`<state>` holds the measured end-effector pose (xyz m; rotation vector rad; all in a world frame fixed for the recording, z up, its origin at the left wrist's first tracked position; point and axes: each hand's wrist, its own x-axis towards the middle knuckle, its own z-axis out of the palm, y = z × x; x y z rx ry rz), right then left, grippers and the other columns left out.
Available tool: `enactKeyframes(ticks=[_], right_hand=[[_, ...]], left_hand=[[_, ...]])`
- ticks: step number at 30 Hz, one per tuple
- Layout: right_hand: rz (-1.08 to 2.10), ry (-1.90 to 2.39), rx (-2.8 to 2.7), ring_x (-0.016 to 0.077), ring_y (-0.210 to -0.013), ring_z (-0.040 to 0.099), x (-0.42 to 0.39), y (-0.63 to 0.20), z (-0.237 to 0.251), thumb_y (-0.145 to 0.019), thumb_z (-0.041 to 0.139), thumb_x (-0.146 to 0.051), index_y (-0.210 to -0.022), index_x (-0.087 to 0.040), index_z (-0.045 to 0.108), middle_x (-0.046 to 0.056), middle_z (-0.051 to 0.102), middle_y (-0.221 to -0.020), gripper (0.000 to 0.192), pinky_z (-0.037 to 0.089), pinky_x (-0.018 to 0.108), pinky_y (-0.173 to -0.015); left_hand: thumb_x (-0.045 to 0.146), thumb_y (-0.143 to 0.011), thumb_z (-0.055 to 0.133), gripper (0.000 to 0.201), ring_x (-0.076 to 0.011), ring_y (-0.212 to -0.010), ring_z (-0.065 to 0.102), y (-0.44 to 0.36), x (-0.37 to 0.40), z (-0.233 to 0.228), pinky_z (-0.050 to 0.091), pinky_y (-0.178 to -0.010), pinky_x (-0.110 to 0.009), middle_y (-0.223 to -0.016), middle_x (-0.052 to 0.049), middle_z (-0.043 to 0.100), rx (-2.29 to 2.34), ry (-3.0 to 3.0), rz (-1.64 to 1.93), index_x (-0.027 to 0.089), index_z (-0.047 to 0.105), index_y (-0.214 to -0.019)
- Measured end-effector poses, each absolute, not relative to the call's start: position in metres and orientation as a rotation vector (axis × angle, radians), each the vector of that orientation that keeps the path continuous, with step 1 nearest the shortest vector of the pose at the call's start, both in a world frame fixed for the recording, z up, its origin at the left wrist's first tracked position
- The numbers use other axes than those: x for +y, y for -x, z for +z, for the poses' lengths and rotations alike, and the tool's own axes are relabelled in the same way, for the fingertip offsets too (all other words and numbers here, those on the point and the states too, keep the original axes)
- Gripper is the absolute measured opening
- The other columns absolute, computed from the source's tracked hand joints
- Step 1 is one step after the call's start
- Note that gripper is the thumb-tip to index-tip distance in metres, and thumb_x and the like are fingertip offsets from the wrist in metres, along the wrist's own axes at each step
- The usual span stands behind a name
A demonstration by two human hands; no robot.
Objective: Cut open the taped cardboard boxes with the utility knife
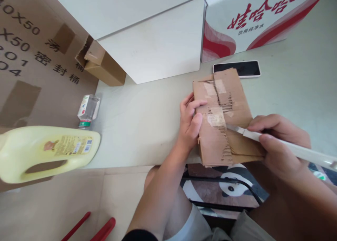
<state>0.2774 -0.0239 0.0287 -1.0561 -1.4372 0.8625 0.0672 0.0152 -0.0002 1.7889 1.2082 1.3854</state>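
Observation:
A worn cardboard box (210,142) with torn flaps and strips of clear tape rests at the table's near edge. My left hand (191,119) grips its left side, with the thumb and fingers bent over the edge. In my right hand (281,142) is a white utility knife (297,149), pinched near its front end. The short blade points left and its tip meets the box top by the middle seam, close to a taped patch. I cannot tell how deep the tip sits. Behind the box lies a phone (237,69) with a dark screen, partly covered by a flap.
At the back stand a white box (158,44) and a red-and-white water carton (237,33). A small clear bottle (88,109), a pale yellow jug (47,149) and a small brown box (107,70) sit to the left, beside a large printed carton (21,69).

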Motion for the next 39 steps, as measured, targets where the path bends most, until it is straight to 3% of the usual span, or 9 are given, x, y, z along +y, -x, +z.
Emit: enactKeyframes(ticks=[39], right_hand=[[0.848, 1.044, -1.382, 0.018, -0.058, 0.052, -0.0254, -0.275, 0.0257, -0.083, 0.064, -0.033, -0.081, -0.027, 0.071, 0.002, 0.066, -0.072, 0.009, 0.032, 0.032, -0.05]], left_hand=[[0.057, -0.102, 0.031, 0.045, -0.0299, -0.148, 0.036, -0.0684, 0.0148, -0.002, 0.035, -0.119, -0.052, -0.142, -0.009, 0.053, 1.236, -1.761, 1.389, 0.029, 0.059, -0.121]])
